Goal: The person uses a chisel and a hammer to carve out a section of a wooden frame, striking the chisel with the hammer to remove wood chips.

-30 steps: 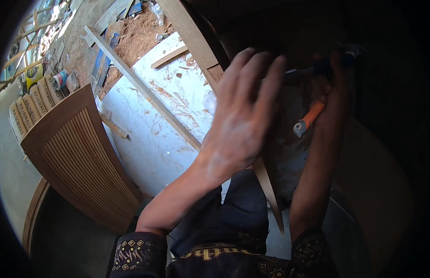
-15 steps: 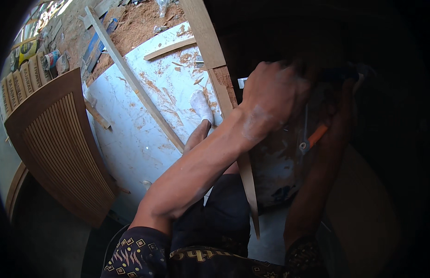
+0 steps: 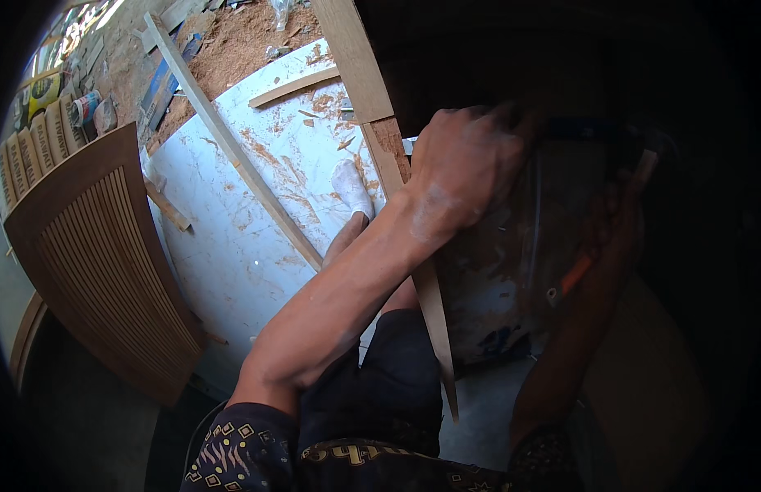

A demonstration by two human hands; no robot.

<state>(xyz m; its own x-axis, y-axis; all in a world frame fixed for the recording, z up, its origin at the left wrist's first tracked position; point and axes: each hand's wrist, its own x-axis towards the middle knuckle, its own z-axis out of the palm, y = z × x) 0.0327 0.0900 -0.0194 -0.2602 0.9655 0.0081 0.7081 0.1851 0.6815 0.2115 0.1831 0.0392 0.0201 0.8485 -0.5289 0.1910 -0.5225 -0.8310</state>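
My left hand point(image 3: 466, 164) is closed around a chisel, whose pale flat metal tip point(image 3: 409, 146) shows beside the rough, splintered recess point(image 3: 388, 138) in a wooden board edge point(image 3: 351, 61). In the shade to the right, my right hand point(image 3: 618, 217) is wrapped round a hammer with an orange grip point(image 3: 575, 275); its butt points down toward me. The hammer's upper end is dark and blurred. A dark blue bar point(image 3: 577, 129) lies between the two hands; shadow hides whether it belongs to the chisel or the hammer.
A slatted wooden panel point(image 3: 118, 262) leans at the left. A long batten point(image 3: 233, 148) and a short strip point(image 3: 294, 86) lie on the white sheet point(image 3: 208, 221), among shavings. My socked foot point(image 3: 350, 184) rests there. Sawdust point(image 3: 233, 49) and stacked sacks point(image 3: 40, 143) are farther off.
My right hand and the hammer have shifted right, with the orange grip's butt lower. My left hand keeps its hold near the recess. The whole view has slid slightly.
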